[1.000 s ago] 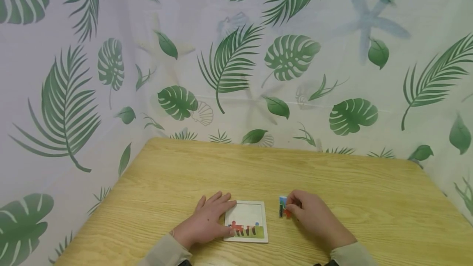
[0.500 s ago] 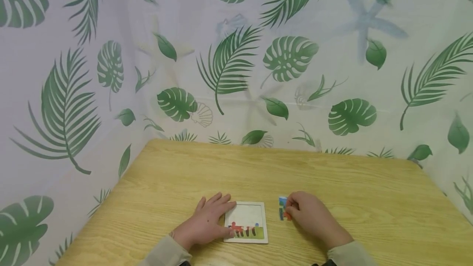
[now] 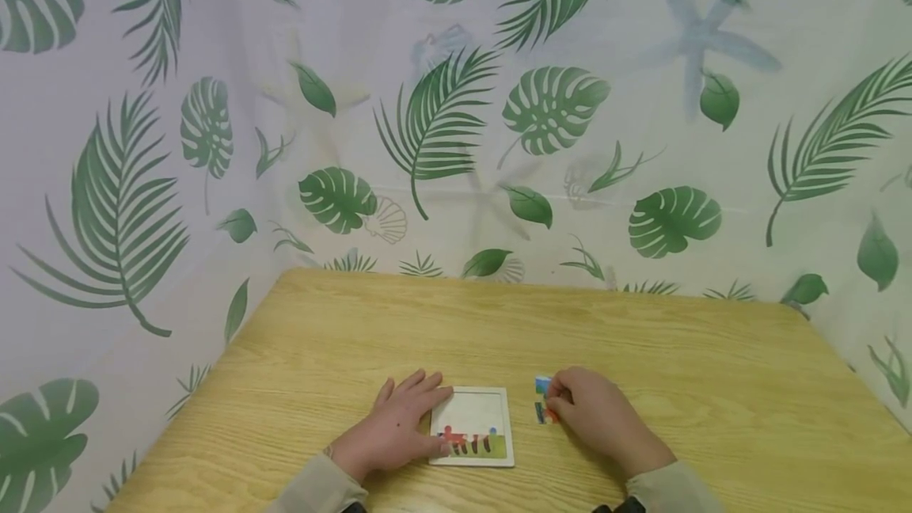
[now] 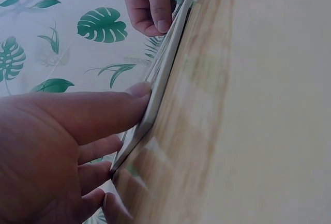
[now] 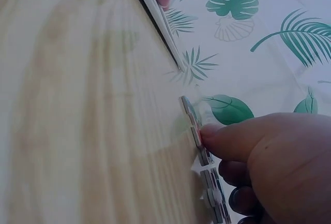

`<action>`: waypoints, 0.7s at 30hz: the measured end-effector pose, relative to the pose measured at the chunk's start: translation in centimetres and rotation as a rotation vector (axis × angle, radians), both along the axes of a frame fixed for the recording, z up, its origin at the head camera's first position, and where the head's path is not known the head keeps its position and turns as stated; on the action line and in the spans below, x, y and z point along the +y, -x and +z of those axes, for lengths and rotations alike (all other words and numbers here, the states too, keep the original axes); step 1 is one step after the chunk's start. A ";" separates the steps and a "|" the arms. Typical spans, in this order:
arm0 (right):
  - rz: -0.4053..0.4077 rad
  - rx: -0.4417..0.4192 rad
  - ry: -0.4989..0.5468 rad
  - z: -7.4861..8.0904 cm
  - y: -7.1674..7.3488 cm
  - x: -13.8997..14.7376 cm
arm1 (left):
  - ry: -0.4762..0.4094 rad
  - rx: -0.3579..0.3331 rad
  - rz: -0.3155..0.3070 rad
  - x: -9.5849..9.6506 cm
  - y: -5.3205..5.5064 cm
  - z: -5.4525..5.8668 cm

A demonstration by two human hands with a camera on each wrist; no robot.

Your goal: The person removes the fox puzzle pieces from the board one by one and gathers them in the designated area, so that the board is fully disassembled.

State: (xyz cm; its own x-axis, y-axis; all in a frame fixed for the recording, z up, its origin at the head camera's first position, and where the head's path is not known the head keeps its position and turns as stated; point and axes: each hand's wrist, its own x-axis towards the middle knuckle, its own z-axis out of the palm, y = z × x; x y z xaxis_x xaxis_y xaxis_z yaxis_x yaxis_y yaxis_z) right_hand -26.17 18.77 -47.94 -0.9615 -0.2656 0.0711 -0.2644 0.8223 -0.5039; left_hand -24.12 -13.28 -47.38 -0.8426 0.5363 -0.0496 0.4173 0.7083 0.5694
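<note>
My left hand (image 3: 401,423) rests with spread fingers along the left side of a white-framed jigsaw puzzle tray (image 3: 510,418). Its thumb (image 4: 124,95) lies over the tray's near rim. Along the bottom of the tray lies a strip of fitted puzzle pieces (image 3: 479,446), red, striped and green, with a pale bare area above. Right of the tray, my right hand (image 3: 597,416) pinches at a small group of colourful puzzle pieces (image 3: 542,384); its thumb is on one piece (image 5: 196,136) in the right wrist view. The fingers partly cover the group.
All of this lies on a light wood-grain table (image 3: 427,323). A white curtain (image 3: 456,236) printed with green leaves hangs behind the table and on its left side.
The right hand has shifted slightly over the loose pieces, and a gap now shows between the blue upper piece and the lower one. The left hand and tray stay put.
</note>
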 end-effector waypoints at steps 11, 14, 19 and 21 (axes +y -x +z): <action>-0.046 0.006 -0.035 0.0 -0.1 -0.5 | 0.006 -0.005 0.005 0.0 0.0 0.2; -0.052 0.010 -0.042 0.0 -0.2 -0.5 | -0.001 -0.009 0.003 0.1 -0.1 0.2; -0.060 0.007 -0.039 -0.1 -0.4 -0.5 | -0.007 -0.015 0.004 0.1 -0.1 0.1; -0.064 0.008 -0.037 0.0 -0.4 -0.5 | -0.004 -0.011 0.005 0.1 0.0 0.1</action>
State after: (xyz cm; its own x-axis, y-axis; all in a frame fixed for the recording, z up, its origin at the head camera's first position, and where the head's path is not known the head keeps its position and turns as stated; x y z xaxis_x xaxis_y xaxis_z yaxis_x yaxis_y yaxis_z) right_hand -25.73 18.26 -47.97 -0.9760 -0.2063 0.0699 -0.2146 0.8554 -0.4714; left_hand -24.11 -13.14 -47.31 -0.8445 0.5326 -0.0568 0.4075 0.7077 0.5771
